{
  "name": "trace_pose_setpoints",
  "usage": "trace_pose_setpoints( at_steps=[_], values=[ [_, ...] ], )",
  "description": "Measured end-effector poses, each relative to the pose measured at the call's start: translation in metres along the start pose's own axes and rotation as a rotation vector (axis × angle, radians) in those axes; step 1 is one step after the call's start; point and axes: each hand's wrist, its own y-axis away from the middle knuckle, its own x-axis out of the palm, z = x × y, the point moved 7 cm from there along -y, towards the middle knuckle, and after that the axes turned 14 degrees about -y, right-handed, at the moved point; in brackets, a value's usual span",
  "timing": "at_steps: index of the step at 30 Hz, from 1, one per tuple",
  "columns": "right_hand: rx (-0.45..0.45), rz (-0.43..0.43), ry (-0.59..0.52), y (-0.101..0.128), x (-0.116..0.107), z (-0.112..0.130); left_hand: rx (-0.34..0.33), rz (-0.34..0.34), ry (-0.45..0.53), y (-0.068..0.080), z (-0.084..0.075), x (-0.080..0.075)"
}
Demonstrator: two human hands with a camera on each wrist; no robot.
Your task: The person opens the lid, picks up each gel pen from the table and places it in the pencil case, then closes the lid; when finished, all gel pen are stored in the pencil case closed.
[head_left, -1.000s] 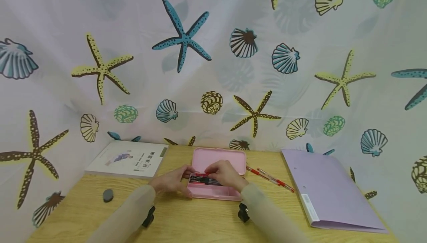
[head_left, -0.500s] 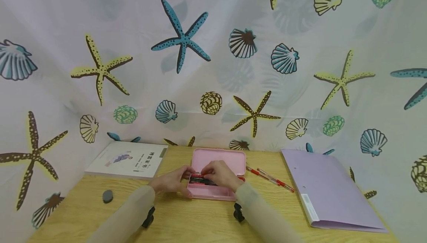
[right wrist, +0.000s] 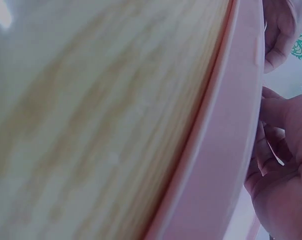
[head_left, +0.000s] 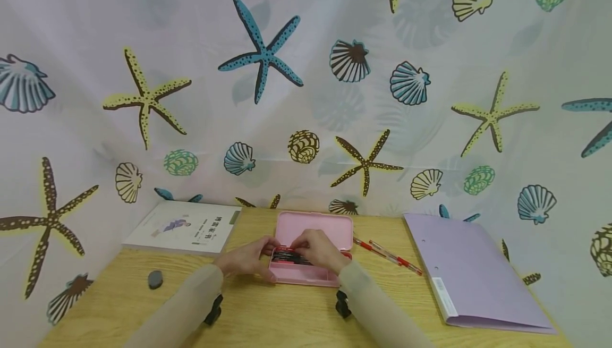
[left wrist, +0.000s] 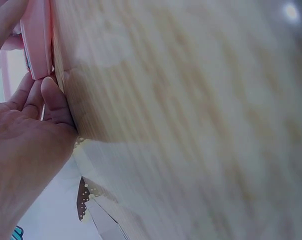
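A pink pencil case [head_left: 301, 275] lies with its lid [head_left: 313, 222] raised toward the back. Its rear compartment holds several dark pens [head_left: 286, 256], and a red pen [head_left: 346, 255] lies along the back edge. My left hand [head_left: 248, 259] grips the case's left end, thumb at the front and fingers at the back; the left wrist view shows its fingertips against the pink wall. My right hand [head_left: 317, 248] reaches down into the rear compartment, bent fingers pinching at the red pen. In the right wrist view the front wall hides those fingertips.
Two red-and-clear pens [head_left: 387, 255] lie right of the case. Farther right is a purple folder [head_left: 470, 271]. A white book [head_left: 186, 227] sits at the back left, and a small grey round object [head_left: 155, 279] on the wooden table [head_left: 268, 316]. A patterned curtain hangs behind.
My right hand has shifted slightly left over the case, and the red pen's right end now shows beside it. The left hand keeps its hold on the case.
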Motion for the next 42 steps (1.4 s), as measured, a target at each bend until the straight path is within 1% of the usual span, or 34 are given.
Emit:
trace_pose_setpoints(
  at_steps=[7,12,17,23,26,31,33,36,39,42],
  values=[
    [-0.005,-0.005,0.003,0.000,-0.002,0.001,0.000,-0.007,0.004,0.001,-0.002,-0.001],
    [-0.029,0.013,-0.042,0.003,-0.004,0.003,-0.011,-0.006,0.001,0.000,0.002,0.000],
    [-0.006,0.034,-0.089,0.006,-0.010,0.001,-0.021,-0.013,0.011,-0.002,0.006,0.000],
    [0.020,0.025,-0.086,0.007,-0.014,-0.005,0.004,-0.006,0.001,-0.003,0.004,0.000],
    [0.032,0.015,-0.113,0.009,-0.017,-0.008,0.011,-0.002,-0.002,-0.003,0.003,0.001],
    [0.080,-0.015,-0.204,0.016,-0.028,-0.016,0.019,0.001,-0.014,-0.003,0.002,0.002],
    [0.085,-0.021,-0.235,0.019,-0.034,-0.018,0.020,0.002,-0.025,-0.004,0.002,0.002],
    [0.077,-0.017,-0.268,0.025,-0.044,-0.017,0.013,0.002,-0.034,-0.005,0.003,0.001],
    [0.061,-0.003,-0.289,0.031,-0.053,-0.017,-0.009,-0.004,-0.033,-0.005,0.003,0.000],
    [0.090,0.012,-0.316,0.039,-0.060,-0.023,-0.022,-0.009,-0.028,-0.005,0.004,0.000]
  ],
)
